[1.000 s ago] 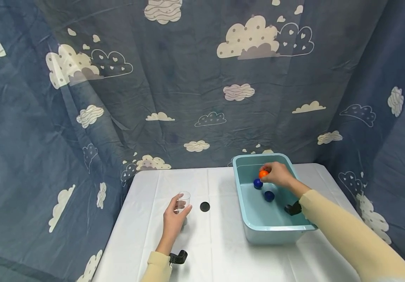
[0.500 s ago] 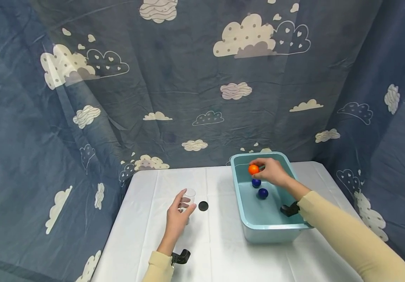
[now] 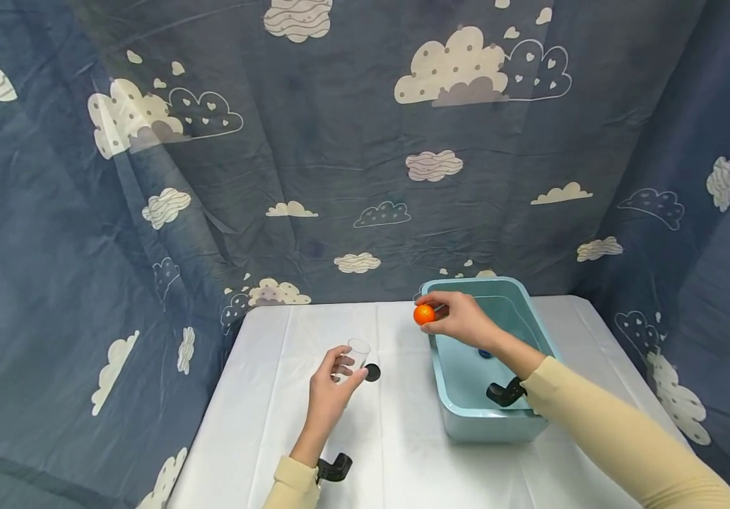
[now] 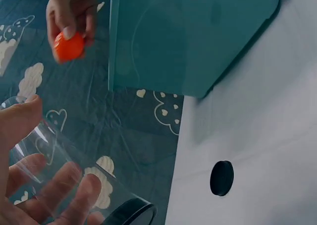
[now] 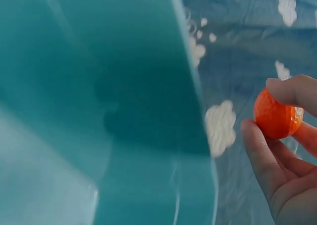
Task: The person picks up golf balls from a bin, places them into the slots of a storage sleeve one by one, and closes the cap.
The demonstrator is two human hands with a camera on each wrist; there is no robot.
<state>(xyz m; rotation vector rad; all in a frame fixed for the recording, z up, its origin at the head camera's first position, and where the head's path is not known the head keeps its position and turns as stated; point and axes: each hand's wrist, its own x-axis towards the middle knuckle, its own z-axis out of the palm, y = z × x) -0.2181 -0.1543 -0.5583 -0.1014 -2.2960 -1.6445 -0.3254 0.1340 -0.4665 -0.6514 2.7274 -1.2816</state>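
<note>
An orange golf ball (image 3: pixel 424 314) with a dimpled surface is pinched between the thumb and fingers of my right hand (image 3: pixel 463 322), above the left rim of the teal tub (image 3: pixel 488 424). In the right wrist view the golf ball (image 5: pixel 278 114) shows clear of the tub's wall. My left hand (image 3: pixel 329 392) grips a clear tube-shaped container (image 3: pixel 358 348) over the table, its open mouth tilted up. In the left wrist view, the clear container (image 4: pixel 64 160) has a dark band at its lower end. A dark blue ball (image 3: pixel 485 353) in the tub is partly hidden by my right arm.
A round black lid (image 3: pixel 373 372) lies on the white table (image 3: pixel 403 459), just right of the left hand. The teal tub stands on the right half of the table. Dark curtains (image 3: pixel 339 177) with cloud prints hang behind and at both sides.
My right hand has lifted the orange golf ball from inside the tub and carried it left over the rim. My left hand has shifted slightly right with the clear container.
</note>
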